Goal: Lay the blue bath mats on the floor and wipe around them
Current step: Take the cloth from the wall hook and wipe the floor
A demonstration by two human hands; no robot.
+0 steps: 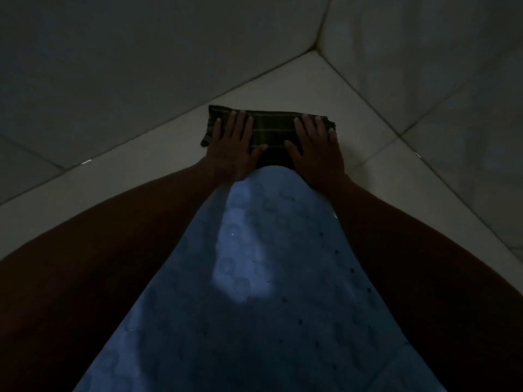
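Note:
A blue bath mat (pixel 254 292) with a faint round pattern and small holes lies flat on the pale tiled floor (pixel 376 176). It runs from the bottom of the view up between my forearms. Just past its rounded far end lies a dark plaid cloth (pixel 273 128), folded into a rectangle. My left hand (pixel 232 145) presses flat on the cloth's left half, fingers spread. On the right half, my right hand (pixel 317 148) presses down the same way. The cloth's near edge is hidden by the mat's end and my hands.
The room is dim. A tiled wall (pixel 141 66) rises on the left and another tiled wall (pixel 441 69) on the right. They meet in a corner (pixel 315 49) just beyond the cloth. Strips of bare floor run along both sides of the mat.

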